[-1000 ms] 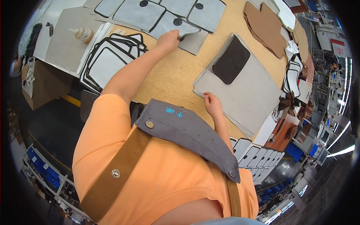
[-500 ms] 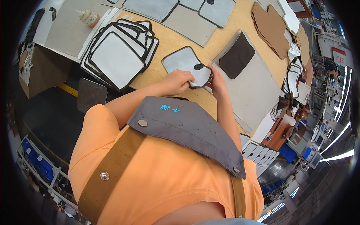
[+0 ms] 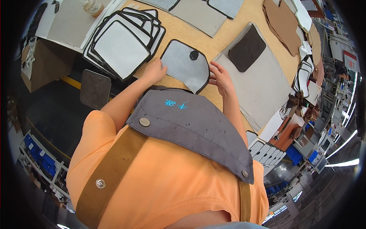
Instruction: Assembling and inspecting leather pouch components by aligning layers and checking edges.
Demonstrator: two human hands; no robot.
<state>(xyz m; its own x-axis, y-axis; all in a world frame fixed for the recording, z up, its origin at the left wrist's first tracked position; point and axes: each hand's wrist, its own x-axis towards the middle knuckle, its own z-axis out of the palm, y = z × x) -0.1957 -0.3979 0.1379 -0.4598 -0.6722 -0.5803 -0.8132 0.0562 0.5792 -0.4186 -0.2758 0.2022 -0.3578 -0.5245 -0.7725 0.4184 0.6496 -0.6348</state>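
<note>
A light grey panel (image 3: 179, 65) with black-bordered edges and a round black spot (image 3: 193, 55) near its far right corner lies on the table in front of me. My left hand (image 3: 153, 71) is at the panel's left edge, fingers loosely bent and fingertips close to the border; whether they touch it is hard to tell. On the other side, my right hand (image 3: 223, 79) has its fingers apart next to the right edge, gripping nothing. The panel's near corner reaches down to my grey apron (image 3: 187, 114).
A pile of white, black-edged panels (image 3: 122, 49) lies at the left. To the right, a dark brown pad (image 3: 247, 47) rests on grey sheets (image 3: 263, 87). Brown cut pieces (image 3: 282, 28) lie beyond, and a bottle (image 3: 92, 7) stands at far left. The tan table (image 3: 190, 28) extends between them.
Both hands have let go of the panel and moved apart, the left one leftward. The panel has turned and now lies flat, its black spot farther from me.
</note>
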